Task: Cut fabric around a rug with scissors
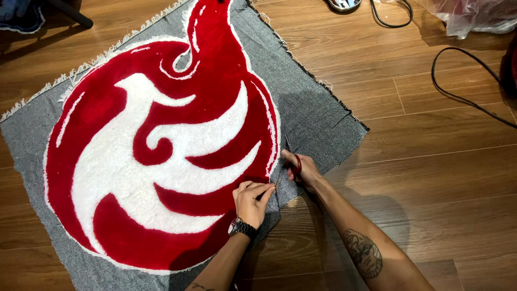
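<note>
Nearest the camera, two bare forearms reach up from the bottom edge over a brown wooden plank floor (431, 178). The right forearm carries a dark tattoo (364, 252); the left wrist wears a black wristwatch (243, 228).

The left hand (252, 200) rests at the lower right edge of a tufted rug (156, 161), its fingers (262, 189) pressed together and pinching the grey backing cloth (315, 121) just where the red pile ends. Just beside it, to the right, the right hand (300, 168) is closed around the red handles of a pair of scissors (291, 160) — the blades point away from the person, along the rug's curved border, lying on the grey cloth. The two hands are near each other but not touching.

The rug lies flat on the floor and fills the left and middle of the view: a rounded red field with a white bird-like swirl design and a thin white outline, rising to a narrow red tip at the top edge. The grey cloth shows all round it, frayed along its upper left side and creased near the scissors.

Farther off, a black cable (463, 81) loops over the planks at the right, a second cable (390, 16) curls near the top, and a crumpled clear plastic bag (474, 16) sits in the top right corner. At the top left, a dark furniture leg (70, 13) — and a bit of blue fabric (21, 16) beside it.
</note>
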